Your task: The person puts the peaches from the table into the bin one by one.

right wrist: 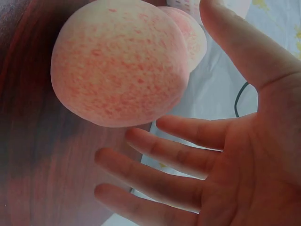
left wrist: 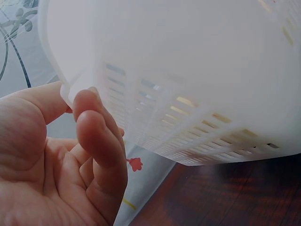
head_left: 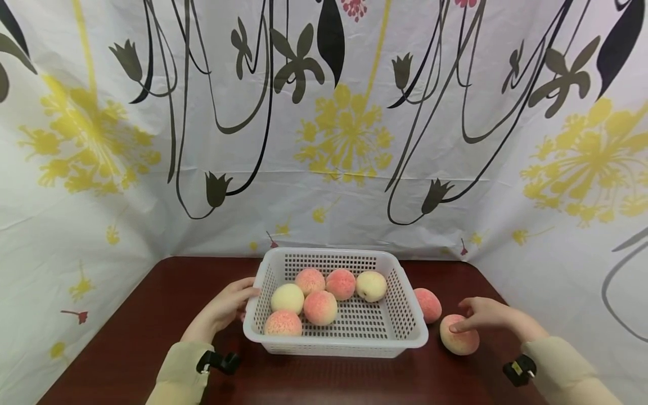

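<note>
A white plastic basket stands on the table with several peaches in it, among them a pink-red one and a pale yellow one. My left hand grips the basket's left rim, thumb at the edge and fingers bent against the outer wall, as the left wrist view shows. To the basket's right, my right hand is over a speckled peach, fingers spread and thumb apart. In the right wrist view this peach lies beyond the extended fingertips. Another reddish peach sits between it and the basket.
The dark reddish-brown table carries everything. A white curtain printed with flowers hangs behind and at both sides, close to the table's far edge. Each wrist wears a small black camera, such as the right wrist camera.
</note>
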The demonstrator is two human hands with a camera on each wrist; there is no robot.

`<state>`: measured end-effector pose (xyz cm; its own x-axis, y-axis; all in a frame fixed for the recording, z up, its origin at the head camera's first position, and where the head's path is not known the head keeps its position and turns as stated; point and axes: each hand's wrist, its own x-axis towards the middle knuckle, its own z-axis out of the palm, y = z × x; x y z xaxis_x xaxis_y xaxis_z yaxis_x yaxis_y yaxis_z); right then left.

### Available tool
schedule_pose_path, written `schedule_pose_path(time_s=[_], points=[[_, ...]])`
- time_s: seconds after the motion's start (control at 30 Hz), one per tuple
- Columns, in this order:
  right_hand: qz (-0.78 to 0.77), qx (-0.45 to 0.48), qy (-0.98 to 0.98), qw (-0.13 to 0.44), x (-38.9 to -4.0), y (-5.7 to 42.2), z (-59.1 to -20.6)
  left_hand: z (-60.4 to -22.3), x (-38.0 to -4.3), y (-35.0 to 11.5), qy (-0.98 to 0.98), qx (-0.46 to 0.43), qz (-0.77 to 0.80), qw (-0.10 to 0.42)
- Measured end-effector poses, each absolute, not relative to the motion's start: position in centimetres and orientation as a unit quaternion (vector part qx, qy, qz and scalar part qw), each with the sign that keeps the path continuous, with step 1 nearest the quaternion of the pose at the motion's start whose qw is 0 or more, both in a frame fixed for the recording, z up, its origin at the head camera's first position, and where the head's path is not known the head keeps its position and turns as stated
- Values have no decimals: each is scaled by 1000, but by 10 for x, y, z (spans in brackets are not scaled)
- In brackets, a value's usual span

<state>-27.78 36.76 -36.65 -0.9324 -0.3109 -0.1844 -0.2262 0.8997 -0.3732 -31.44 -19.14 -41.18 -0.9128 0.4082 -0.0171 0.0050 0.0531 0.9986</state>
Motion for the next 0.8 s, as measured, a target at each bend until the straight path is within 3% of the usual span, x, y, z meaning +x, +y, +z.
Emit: schedule_pose_path(time_s=[0.5, 0.8], points=[[-167, -136, 969, 120, -278, 357, -372, -422, -320, -193, 721, 135, 666, 135], [-193, -107, 964, 151, -282, 356, -383, -424, -322, -193, 719, 135, 667, 141]])
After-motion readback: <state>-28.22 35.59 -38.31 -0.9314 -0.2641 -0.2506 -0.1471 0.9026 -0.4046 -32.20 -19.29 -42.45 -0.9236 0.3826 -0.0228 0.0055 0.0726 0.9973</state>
